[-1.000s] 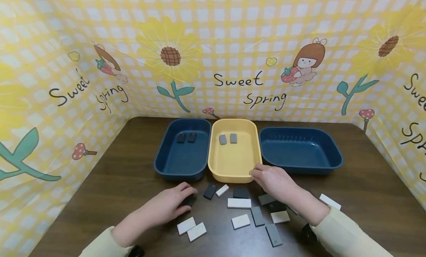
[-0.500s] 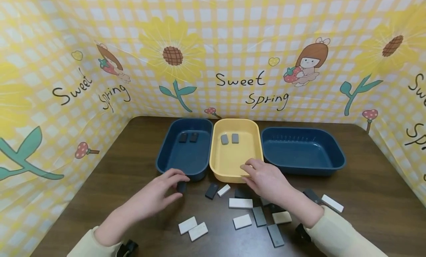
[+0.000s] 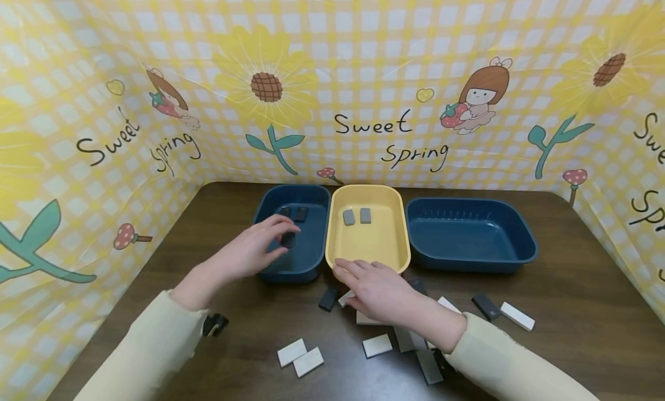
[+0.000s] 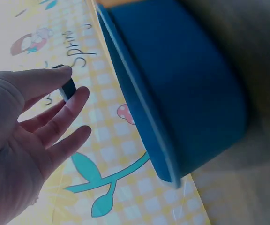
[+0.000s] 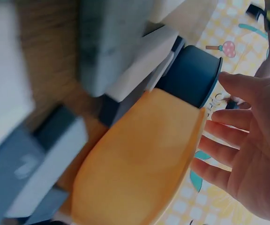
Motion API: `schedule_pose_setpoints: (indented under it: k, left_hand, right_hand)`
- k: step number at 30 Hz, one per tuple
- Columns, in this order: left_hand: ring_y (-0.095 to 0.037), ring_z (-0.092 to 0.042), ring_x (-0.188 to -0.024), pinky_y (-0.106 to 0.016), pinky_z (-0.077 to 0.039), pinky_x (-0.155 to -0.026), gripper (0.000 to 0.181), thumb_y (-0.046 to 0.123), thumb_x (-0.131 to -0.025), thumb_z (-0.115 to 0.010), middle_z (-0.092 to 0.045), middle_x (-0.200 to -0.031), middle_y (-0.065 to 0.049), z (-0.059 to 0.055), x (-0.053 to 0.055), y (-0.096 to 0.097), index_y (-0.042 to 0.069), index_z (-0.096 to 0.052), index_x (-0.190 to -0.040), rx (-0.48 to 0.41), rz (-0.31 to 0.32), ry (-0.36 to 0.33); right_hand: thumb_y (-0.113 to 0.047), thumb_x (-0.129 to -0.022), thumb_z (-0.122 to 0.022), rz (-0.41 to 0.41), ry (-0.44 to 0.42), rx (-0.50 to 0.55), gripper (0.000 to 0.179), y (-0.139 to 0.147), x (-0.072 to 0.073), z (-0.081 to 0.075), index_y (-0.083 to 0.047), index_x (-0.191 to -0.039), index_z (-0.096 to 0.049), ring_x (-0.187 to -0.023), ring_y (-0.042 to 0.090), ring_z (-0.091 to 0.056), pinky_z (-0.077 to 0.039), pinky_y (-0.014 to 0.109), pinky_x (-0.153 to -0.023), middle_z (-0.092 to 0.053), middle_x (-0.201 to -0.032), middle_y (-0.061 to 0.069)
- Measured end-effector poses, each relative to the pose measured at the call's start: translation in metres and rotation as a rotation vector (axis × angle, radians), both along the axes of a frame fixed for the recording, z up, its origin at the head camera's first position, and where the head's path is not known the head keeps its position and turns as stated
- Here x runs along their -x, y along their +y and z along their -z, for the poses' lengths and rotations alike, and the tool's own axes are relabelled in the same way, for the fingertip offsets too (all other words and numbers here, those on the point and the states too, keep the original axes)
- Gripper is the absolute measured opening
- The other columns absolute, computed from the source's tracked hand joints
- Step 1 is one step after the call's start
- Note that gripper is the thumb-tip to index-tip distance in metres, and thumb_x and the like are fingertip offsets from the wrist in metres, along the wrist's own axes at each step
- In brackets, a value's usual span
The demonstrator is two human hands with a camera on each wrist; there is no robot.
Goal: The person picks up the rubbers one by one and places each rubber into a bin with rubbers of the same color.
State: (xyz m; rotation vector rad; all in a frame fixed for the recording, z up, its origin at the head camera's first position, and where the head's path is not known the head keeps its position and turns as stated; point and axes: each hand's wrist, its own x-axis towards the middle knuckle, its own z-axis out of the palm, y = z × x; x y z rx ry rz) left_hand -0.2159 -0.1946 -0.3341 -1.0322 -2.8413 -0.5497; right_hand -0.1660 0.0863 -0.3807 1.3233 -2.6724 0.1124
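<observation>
My left hand [image 3: 244,254] pinches a small dark block [image 3: 288,239] between thumb and fingertips, above the left blue bin [image 3: 312,248]. In the left wrist view the block [image 4: 68,89] sits at the fingertips, beside the blue bin's wall [image 4: 182,89]. Two dark blocks, one of them the block [image 3: 301,214], lie inside that bin, partly behind my hand. My right hand [image 3: 381,294], fingers extended and holding nothing, hovers by the front rim of the yellow bin [image 3: 369,242]. A small white block [image 3: 345,299] is partly hidden under its fingers.
Two grey blocks, one the grey block [image 3: 366,216], lie in the yellow bin. Another blue bin [image 3: 467,233] stands to the right. Several white, grey and dark blocks are scattered in front, including a white block [image 3: 377,346] and a dark block [image 3: 328,300].
My left hand has lifted the dark block from the table and carried it forward over the left blue bin. My right hand has moved left along the front of the yellow bin.
</observation>
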Motion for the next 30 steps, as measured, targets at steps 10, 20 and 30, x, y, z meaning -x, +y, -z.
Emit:
schedule_pose_setpoints:
  k: [10, 20, 30]
  left_hand:
    - [-0.029, -0.057, -0.111, -0.046, -0.044, -0.095, 0.048, 0.002, -0.087, -0.07, -0.059, -0.128, -0.017, -0.017, 0.071, 0.021, -0.002, -0.056, -0.132, 0.236, -0.061, -0.047]
    - [-0.03, -0.055, -0.113, -0.044, -0.043, -0.096, 0.044, -0.001, -0.086, -0.067, -0.059, -0.126, -0.019, 0.0, 0.127, 0.047, -0.003, -0.057, -0.129, 0.297, -0.102, -0.227]
    - [-0.025, -0.057, -0.093, -0.037, -0.048, -0.083, 0.034, 0.002, -0.084, -0.07, -0.064, -0.111, -0.012, 0.022, 0.151, 0.069, 0.004, -0.064, -0.118, 0.372, -0.169, -0.289]
  right_hand:
    - [-0.034, -0.094, -0.065, -0.015, 0.025, -0.065, 0.057, -0.006, 0.001, 0.004, -0.008, -0.142, -0.051, -0.123, 0.018, -0.054, -0.049, 0.035, -0.09, -0.048, -0.145, 0.006]
    - [-0.031, -0.093, -0.066, -0.034, -0.007, -0.023, 0.056, -0.004, 0.004, 0.008, -0.007, -0.141, -0.051, -0.122, 0.018, -0.055, -0.05, 0.035, -0.089, -0.047, -0.146, 0.005]
    - [-0.032, -0.094, -0.066, -0.034, -0.009, -0.02, 0.056, -0.002, 0.005, 0.009, -0.007, -0.141, -0.052, -0.122, 0.018, -0.055, -0.05, 0.034, -0.09, -0.047, -0.146, 0.006]
